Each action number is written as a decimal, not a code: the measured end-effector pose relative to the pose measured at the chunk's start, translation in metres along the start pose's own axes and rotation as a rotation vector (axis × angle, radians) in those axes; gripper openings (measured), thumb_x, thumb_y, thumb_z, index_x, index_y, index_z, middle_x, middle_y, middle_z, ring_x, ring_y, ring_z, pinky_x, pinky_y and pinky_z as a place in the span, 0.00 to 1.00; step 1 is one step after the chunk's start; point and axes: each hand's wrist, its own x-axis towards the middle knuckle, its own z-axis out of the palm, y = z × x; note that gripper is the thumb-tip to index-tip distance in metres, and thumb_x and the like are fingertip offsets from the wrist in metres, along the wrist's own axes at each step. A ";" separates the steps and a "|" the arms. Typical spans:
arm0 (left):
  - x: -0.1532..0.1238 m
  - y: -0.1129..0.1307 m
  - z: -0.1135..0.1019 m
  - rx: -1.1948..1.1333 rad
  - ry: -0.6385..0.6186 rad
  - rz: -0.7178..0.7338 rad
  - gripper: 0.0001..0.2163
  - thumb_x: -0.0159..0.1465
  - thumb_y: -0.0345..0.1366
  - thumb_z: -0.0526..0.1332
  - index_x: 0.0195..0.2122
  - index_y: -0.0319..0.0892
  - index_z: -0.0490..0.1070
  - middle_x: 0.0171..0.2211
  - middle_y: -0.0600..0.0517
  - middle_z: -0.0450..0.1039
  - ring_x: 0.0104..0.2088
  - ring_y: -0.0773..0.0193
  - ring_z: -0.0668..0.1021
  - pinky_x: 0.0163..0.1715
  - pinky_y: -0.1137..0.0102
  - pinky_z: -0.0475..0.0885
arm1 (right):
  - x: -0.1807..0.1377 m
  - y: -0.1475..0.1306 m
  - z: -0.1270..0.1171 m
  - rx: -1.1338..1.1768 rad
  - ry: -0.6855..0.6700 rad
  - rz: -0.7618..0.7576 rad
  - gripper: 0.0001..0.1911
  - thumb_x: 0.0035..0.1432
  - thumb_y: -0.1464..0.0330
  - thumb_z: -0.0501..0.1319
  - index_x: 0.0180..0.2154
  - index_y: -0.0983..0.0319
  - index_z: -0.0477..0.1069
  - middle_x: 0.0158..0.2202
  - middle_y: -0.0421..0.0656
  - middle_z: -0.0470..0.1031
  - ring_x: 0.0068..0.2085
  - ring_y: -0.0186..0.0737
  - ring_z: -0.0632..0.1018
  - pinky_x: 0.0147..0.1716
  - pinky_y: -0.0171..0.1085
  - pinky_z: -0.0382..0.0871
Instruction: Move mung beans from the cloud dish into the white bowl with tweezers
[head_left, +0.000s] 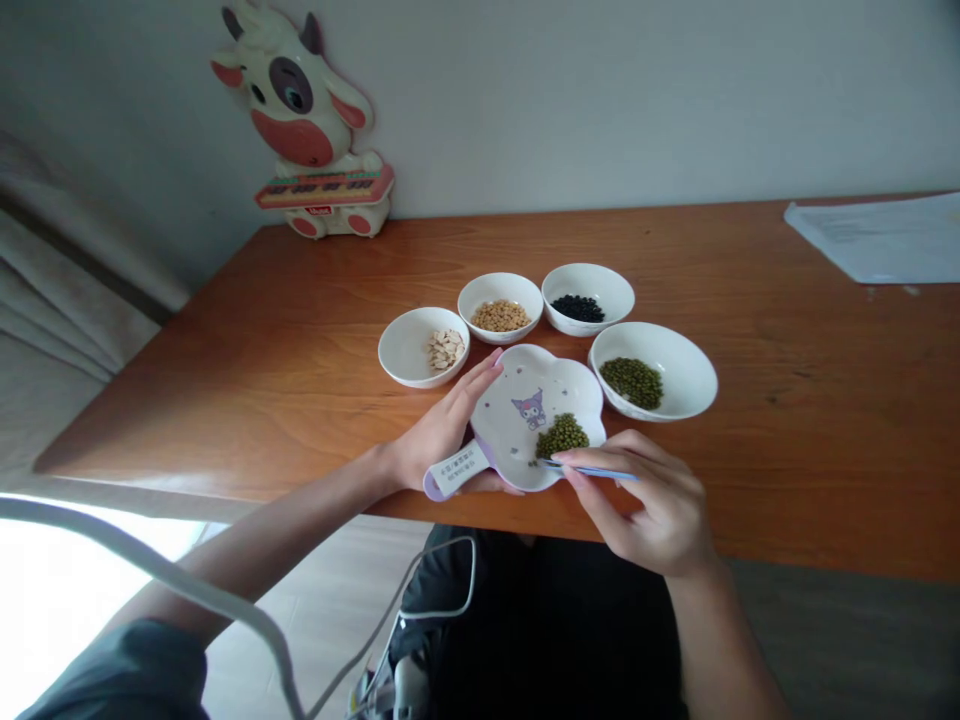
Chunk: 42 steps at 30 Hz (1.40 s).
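Note:
My left hand (450, 425) is closed around the side of a white flower-shaped plate (499, 400) with a purple rim, a cartoon print and a labelled handle. The plate is held tilted at the table's front edge. A small heap of mung beans (564, 436) lies in its lower right part. Between the thumb and fingers of my right hand (656, 500) are slim bluish tweezers (600, 472), their tip at the lower edge of the heap. Whether the tip grips a bean is too small to tell. Just beyond the plate, a white bowl (694, 375) contains more mung beans (634, 383).
Behind the plate stand bowls of pale flat seeds (445, 350), soybeans (501, 316) and black beans (578, 308). A cow toy with a keyboard (322, 185) is at the back left of the wooden table (810, 440). Papers (885, 240) lie back right. A pale cable (247, 610) crosses the lower left.

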 end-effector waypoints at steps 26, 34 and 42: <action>0.000 0.002 0.004 -0.405 0.100 -0.143 0.67 0.52 0.46 0.86 0.83 0.49 0.42 0.81 0.35 0.50 0.78 0.30 0.63 0.78 0.38 0.58 | -0.018 0.005 -0.003 -0.021 0.208 0.233 0.20 0.63 0.80 0.69 0.53 0.56 0.83 0.45 0.45 0.89 0.28 0.37 0.80 0.23 0.37 0.73; -0.007 0.003 -0.003 -0.386 0.075 -0.194 0.66 0.53 0.48 0.86 0.83 0.53 0.41 0.83 0.40 0.43 0.81 0.31 0.55 0.80 0.35 0.51 | -0.003 -0.003 -0.005 0.124 -0.004 0.214 0.26 0.63 0.82 0.67 0.56 0.53 0.81 0.45 0.42 0.90 0.34 0.40 0.86 0.30 0.37 0.83; -0.006 0.002 0.001 -0.387 0.062 -0.174 0.65 0.54 0.47 0.85 0.82 0.54 0.41 0.84 0.39 0.40 0.81 0.30 0.51 0.80 0.34 0.48 | 0.007 -0.008 0.002 0.100 -0.086 0.144 0.24 0.65 0.81 0.67 0.57 0.52 0.80 0.46 0.41 0.89 0.33 0.35 0.84 0.31 0.34 0.82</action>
